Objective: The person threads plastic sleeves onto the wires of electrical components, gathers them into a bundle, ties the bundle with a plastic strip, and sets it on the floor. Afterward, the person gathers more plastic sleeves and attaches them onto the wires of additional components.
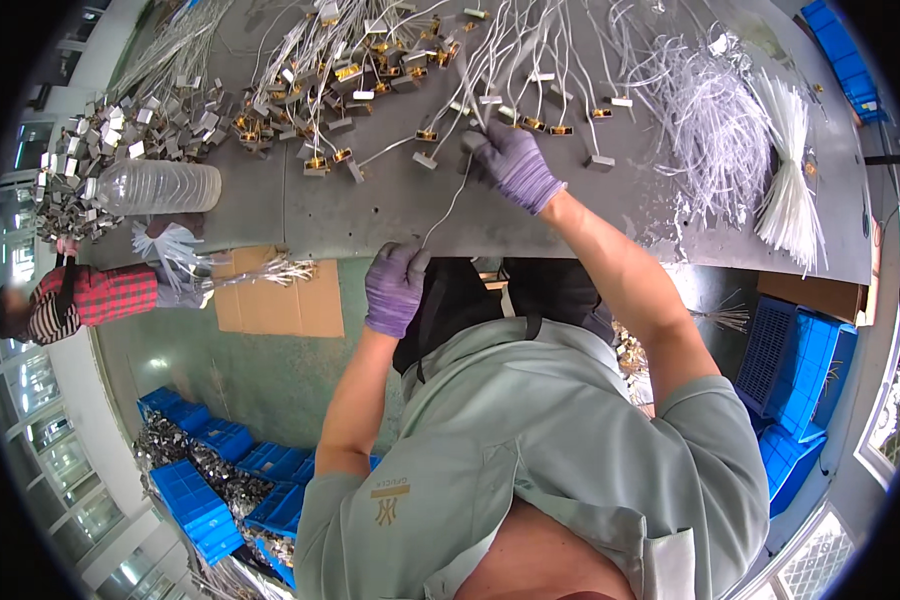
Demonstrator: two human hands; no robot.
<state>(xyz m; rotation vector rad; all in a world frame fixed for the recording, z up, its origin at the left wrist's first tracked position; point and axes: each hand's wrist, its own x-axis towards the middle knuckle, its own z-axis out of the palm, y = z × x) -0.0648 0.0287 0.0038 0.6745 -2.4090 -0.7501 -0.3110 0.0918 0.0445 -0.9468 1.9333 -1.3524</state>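
Note:
My left hand point(395, 288), in a purple knitted glove, is closed near the table's front edge, pinching one end of a thin white wire point(452, 208). That wire runs up to my right hand point(515, 168), gloved alike, whose fingers are closed over white wires at the middle of the table. Just beyond the right hand, more white wires point(510, 60) fan out, tipped with small metal blocks, some with yellow-and-black parts. A grey block point(600, 161) on a wire lies to its right, another block point(425, 160) to its left. The fingertips' exact hold is partly hidden.
On the grey table point(350, 220) at left are a heap of metal blocks point(130, 130) and a clear plastic bottle point(160, 187). Clear plastic strips point(705, 120) and a white tie bundle point(792, 170) lie right. Blue crates point(195, 500) stand below; another person point(100, 295) is at far left.

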